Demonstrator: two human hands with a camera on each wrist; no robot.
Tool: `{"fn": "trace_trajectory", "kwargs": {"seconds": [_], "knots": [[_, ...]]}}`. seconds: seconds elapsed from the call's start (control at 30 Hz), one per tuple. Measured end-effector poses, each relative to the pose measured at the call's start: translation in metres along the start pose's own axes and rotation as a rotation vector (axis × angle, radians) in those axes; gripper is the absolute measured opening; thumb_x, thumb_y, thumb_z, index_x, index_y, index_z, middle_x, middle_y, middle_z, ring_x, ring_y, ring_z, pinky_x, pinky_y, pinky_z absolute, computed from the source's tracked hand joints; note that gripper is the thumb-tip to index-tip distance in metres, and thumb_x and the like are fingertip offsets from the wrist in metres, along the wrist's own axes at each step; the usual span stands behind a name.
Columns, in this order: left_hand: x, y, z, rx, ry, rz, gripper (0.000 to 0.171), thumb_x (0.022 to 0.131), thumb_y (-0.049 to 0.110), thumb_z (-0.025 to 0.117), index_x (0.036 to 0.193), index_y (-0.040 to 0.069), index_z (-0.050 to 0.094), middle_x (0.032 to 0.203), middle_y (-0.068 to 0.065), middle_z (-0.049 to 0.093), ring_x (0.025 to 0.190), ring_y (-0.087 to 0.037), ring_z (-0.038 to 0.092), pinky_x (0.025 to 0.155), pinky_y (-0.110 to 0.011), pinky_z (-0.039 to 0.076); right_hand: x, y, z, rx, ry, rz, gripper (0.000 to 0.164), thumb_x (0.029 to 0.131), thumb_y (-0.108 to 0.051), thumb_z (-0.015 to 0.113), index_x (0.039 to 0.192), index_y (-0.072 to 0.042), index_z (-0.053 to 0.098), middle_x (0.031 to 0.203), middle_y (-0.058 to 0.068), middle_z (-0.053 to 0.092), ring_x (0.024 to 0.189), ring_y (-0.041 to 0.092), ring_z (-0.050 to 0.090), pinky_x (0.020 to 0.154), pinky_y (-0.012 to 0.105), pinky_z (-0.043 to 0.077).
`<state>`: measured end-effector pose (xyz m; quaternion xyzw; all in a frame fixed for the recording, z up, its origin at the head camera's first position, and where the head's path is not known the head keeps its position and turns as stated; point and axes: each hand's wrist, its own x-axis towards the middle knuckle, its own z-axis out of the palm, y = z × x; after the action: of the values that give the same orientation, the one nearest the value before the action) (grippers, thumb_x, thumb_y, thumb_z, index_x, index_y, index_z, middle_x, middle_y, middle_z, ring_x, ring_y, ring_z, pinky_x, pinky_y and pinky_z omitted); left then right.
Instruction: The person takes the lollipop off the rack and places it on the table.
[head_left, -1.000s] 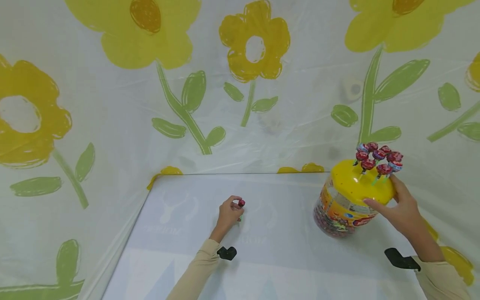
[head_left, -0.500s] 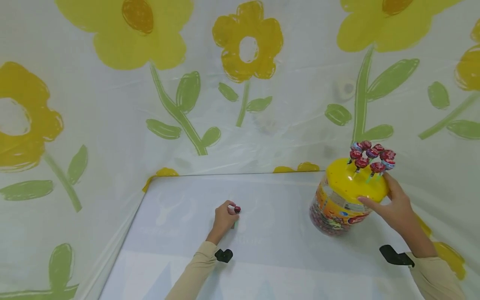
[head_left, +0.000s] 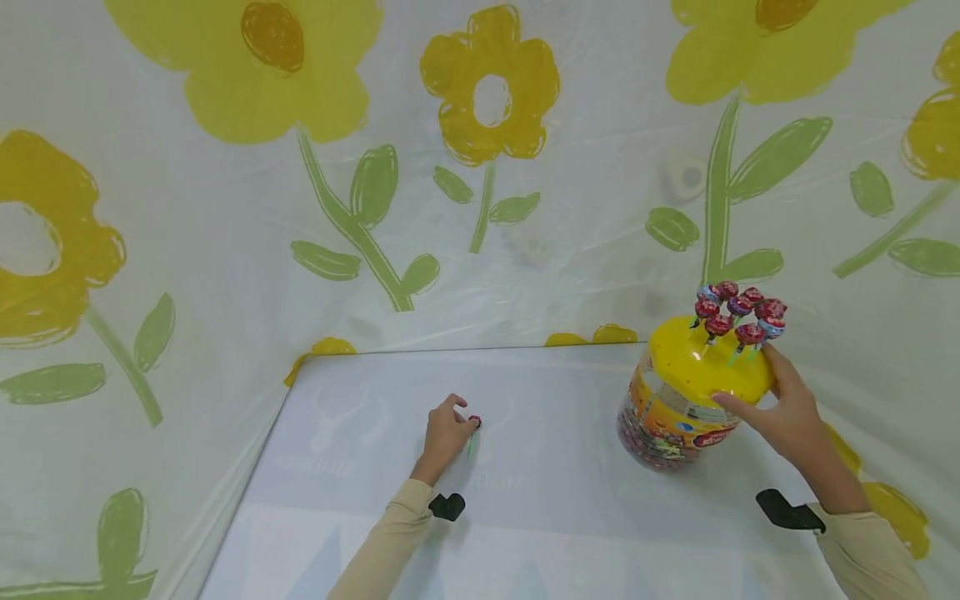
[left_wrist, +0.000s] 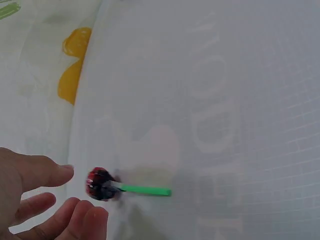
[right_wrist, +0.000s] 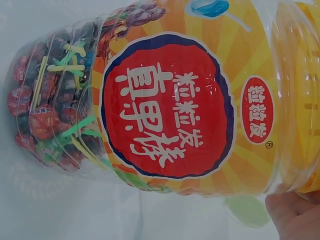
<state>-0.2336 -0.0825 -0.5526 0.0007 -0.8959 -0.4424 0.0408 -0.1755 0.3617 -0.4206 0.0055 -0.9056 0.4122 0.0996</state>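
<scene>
A lollipop in a dark red wrapper, with a bright green stick, appears to lie on the white table in the left wrist view. My left hand is just beside its head, thumb and fingers spread apart with a gap to the candy. On the right, a large clear jar of lollipops leans to one side. My right hand grips the edge of its yellow lid, thumb on the near side. Several wrapped lollipops stand upright in the lid. Part of the fingers is hidden behind it.
The white table carries faint printed lettering. Behind it hangs a white cloth with yellow flowers, meeting the table's back edge. More lollipops with green and yellow sticks fill the jar's bottom.
My left fingers have parted from the lollipop, which has come slightly nearer. The right hand keeps its hold on the jar's lid. The head view has shifted a little.
</scene>
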Motion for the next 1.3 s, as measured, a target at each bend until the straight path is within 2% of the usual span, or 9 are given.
{"fn": "trace_trajectory", "kwargs": {"seconds": [0.07, 0.23, 0.4, 0.53, 0.67, 0.9, 1.13, 1.2, 1.3], "knots": [[0.004, 0.007, -0.005, -0.022, 0.014, 0.017, 0.029, 0.08, 0.004, 0.071, 0.105, -0.004, 0.06, 0.069, -0.01, 0.06, 0.05, -0.014, 0.051, 0.047, -0.026, 0.044, 0.0, 0.0, 0.0, 0.001, 0.002, -0.004, 0.092, 0.087, -0.029, 0.068, 0.152, -0.011, 0.006, 0.148, 0.029, 0.02, 0.126, 0.052, 0.023, 0.097, 0.07, 0.021], [0.016, 0.028, -0.016, -0.135, -0.005, 0.041, 0.025, 0.082, 0.006, 0.068, 0.106, 0.002, 0.062, 0.078, -0.01, 0.064, 0.056, -0.016, 0.061, 0.046, -0.028, 0.05, 0.0, 0.001, 0.0, 0.002, 0.003, -0.006, 0.092, 0.087, -0.029, 0.069, 0.152, -0.01, 0.006, 0.148, 0.03, 0.019, 0.126, 0.053, 0.023, 0.097, 0.07, 0.021], [0.022, 0.053, -0.021, -0.273, -0.066, 0.06, 0.023, 0.084, 0.008, 0.067, 0.107, 0.007, 0.063, 0.085, -0.009, 0.065, 0.071, -0.024, 0.066, 0.052, -0.036, 0.055, 0.0, 0.0, 0.0, 0.0, 0.003, -0.006, 0.092, 0.087, -0.029, 0.068, 0.152, -0.009, 0.007, 0.148, 0.029, 0.019, 0.126, 0.053, 0.023, 0.096, 0.071, 0.022], [0.025, 0.073, -0.021, -0.36, -0.126, 0.086, 0.024, 0.085, 0.01, 0.066, 0.109, 0.01, 0.063, 0.09, -0.009, 0.065, 0.079, -0.025, 0.066, 0.056, -0.035, 0.056, -0.001, 0.0, 0.0, 0.001, 0.005, 0.004, 0.092, 0.087, -0.03, 0.068, 0.152, -0.009, 0.006, 0.15, 0.029, 0.017, 0.127, 0.053, 0.022, 0.096, 0.071, 0.022], [0.025, 0.095, -0.022, -0.396, -0.15, 0.132, 0.025, 0.086, 0.011, 0.066, 0.111, 0.011, 0.063, 0.093, -0.009, 0.064, 0.081, -0.02, 0.064, 0.058, -0.032, 0.056, -0.001, 0.001, 0.001, 0.002, 0.0, 0.01, 0.093, 0.088, -0.03, 0.068, 0.152, -0.01, 0.005, 0.15, 0.028, 0.016, 0.127, 0.053, 0.022, 0.097, 0.07, 0.022], [0.024, 0.135, -0.023, -0.448, -0.181, 0.253, 0.025, 0.088, 0.009, 0.065, 0.113, 0.007, 0.061, 0.098, -0.014, 0.063, 0.088, -0.026, 0.062, 0.064, -0.033, 0.056, -0.001, 0.001, 0.001, -0.003, 0.003, 0.004, 0.092, 0.088, -0.03, 0.068, 0.152, -0.01, 0.005, 0.15, 0.028, 0.017, 0.126, 0.053, 0.022, 0.096, 0.071, 0.022], [0.006, 0.188, -0.043, -0.489, -0.224, 0.347, 0.024, 0.088, 0.0, 0.063, 0.111, -0.004, 0.059, 0.1, -0.025, 0.061, 0.09, -0.036, 0.061, 0.065, -0.027, 0.055, -0.001, 0.0, 0.002, -0.006, 0.01, 0.016, 0.093, 0.088, -0.031, 0.068, 0.152, -0.009, 0.005, 0.149, 0.029, 0.017, 0.125, 0.053, 0.023, 0.095, 0.071, 0.023], [0.004, 0.196, -0.042, -0.502, -0.222, 0.378, 0.024, 0.087, -0.001, 0.063, 0.111, -0.004, 0.059, 0.1, -0.025, 0.061, 0.09, -0.036, 0.061, 0.064, -0.025, 0.054, -0.001, 0.0, 0.002, -0.007, 0.012, 0.015, 0.093, 0.087, -0.031, 0.068, 0.152, -0.009, 0.005, 0.149, 0.029, 0.018, 0.125, 0.053, 0.023, 0.095, 0.071, 0.024], [0.008, 0.2, -0.031, -0.528, -0.223, 0.406, 0.025, 0.088, 0.001, 0.063, 0.112, -0.003, 0.059, 0.101, -0.022, 0.062, 0.09, -0.033, 0.062, 0.065, -0.025, 0.055, 0.0, 0.002, 0.003, -0.007, 0.014, 0.01, 0.093, 0.087, -0.031, 0.068, 0.152, -0.009, 0.006, 0.148, 0.029, 0.019, 0.124, 0.052, 0.024, 0.094, 0.071, 0.025]]}}
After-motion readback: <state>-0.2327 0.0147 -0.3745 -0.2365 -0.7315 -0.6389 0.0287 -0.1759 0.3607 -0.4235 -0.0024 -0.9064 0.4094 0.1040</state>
